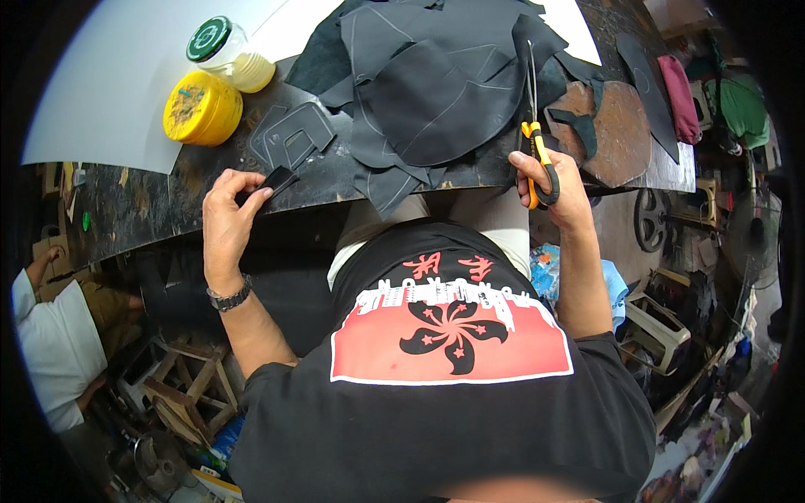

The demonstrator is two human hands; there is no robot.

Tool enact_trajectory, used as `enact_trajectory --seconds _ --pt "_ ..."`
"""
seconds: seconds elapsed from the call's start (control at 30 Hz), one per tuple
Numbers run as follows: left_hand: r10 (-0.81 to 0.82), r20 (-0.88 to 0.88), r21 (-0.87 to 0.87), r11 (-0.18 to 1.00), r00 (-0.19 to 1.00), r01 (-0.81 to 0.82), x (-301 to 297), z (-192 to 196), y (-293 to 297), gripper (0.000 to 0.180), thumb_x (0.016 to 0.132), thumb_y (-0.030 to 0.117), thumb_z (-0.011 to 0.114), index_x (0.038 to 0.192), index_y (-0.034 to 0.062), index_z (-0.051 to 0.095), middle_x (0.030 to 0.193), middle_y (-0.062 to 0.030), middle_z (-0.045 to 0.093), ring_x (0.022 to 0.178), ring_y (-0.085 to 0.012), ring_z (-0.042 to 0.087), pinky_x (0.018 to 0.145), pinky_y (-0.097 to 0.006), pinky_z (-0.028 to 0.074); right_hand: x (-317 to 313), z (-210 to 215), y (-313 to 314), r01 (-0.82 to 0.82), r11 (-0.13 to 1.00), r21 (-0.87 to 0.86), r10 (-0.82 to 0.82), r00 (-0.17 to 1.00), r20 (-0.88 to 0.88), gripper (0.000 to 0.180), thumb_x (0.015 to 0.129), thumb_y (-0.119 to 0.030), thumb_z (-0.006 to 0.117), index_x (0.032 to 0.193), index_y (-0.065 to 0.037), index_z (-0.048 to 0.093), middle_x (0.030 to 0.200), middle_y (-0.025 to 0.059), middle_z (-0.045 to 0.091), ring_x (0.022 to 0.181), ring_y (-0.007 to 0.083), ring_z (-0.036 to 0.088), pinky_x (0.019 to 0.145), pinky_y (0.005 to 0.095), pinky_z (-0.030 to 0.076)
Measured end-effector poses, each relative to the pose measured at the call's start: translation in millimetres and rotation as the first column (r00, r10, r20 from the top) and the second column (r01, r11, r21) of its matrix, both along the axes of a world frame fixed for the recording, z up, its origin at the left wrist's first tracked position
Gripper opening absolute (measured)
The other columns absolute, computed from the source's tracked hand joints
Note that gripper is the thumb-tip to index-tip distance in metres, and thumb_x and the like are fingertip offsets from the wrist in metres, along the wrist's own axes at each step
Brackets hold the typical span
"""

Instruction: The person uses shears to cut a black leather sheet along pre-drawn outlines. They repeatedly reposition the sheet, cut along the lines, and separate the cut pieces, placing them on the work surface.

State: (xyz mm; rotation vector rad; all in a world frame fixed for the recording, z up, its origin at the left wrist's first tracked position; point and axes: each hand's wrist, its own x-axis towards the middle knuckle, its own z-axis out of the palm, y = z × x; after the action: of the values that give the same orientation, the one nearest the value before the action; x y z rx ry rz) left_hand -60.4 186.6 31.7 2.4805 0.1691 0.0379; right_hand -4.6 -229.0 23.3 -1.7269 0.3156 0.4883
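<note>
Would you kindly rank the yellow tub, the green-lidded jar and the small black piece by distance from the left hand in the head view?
1. The small black piece: in the grip of the left hand, at the table edge.
2. The yellow tub: up and slightly left, on the table.
3. The green-lidded jar: just beyond the tub, farthest back.

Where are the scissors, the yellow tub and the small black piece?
scissors (541, 159): head view, on the orange handle in the right hand.
yellow tub (201, 107): head view, on its lid.
small black piece (277, 178): head view, at the left fingertips.
</note>
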Motion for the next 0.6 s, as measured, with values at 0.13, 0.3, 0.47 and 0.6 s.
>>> enact_trajectory --seconds 0.13,0.3,0.47,0.6 --pt "-0.013 0.033 -0.149 0.989 0.999 0.017 -0.7 16.9 -6.4 0.017 0.076 -0.001 0.074 0.092 -0.0032 0.067 0.08 -0.0031 0.061 0.072 -0.0116 0.056 0.069 -0.026 0.045 0.1 -1.1 -7.1 0.011 1.0 0.025 -0.011 1.0 0.001 0.033 0.084 -0.032 0.074 0.072 -0.005 0.059 0.057 0.0044 0.057 0.043 0.0107 0.054 0.042 0.0216 0.041" --pt "-0.026 0.141 -0.612 0.784 0.99 0.107 13.6 27.6 -46.2 0.02 0.082 -0.004 0.071 0.102 -0.0049 0.067 0.097 -0.0022 0.065 0.087 -0.009 0.061 0.08 -0.023 0.048 2.9 -2.8 -6.8 0.02 0.999 0.044 -0.019 1.0 -0.022 0.036 0.081 -0.035 0.077 0.07 -0.005 0.059 0.056 0.0036 0.057 0.043 0.0101 0.054 0.042 0.0216 0.041" --pt "-0.305 0.174 -0.595 0.726 0.936 0.346 57.2 22.7 -107.9 0.021 0.087 0.004 0.068 0.106 -0.0048 0.067 0.095 -0.005 0.067 0.088 -0.0077 0.061 0.078 -0.022 0.049 -2.4 -1.4 -11.8 0.02 0.999 0.025 -0.02 1.0 -0.011 0.036 0.08 -0.034 0.077 0.07 -0.005 0.059 0.056 0.0034 0.057 0.043 0.01 0.054 0.041 0.0217 0.041" --pt "-0.405 0.211 -0.726 0.544 0.889 0.42 80.4 10.4 -154.0 0.024 0.087 0.007 0.069 0.109 -0.0028 0.065 0.094 -0.0028 0.068 0.085 -0.0071 0.062 0.076 -0.022 0.051 -6.8 1.2 -19.5 0.032 0.997 -0.065 -0.034 0.999 -0.028 0.032 0.086 -0.03 0.071 0.072 -0.004 0.059 0.059 0.005 0.058 0.044 0.0111 0.055 0.041 0.0219 0.041"
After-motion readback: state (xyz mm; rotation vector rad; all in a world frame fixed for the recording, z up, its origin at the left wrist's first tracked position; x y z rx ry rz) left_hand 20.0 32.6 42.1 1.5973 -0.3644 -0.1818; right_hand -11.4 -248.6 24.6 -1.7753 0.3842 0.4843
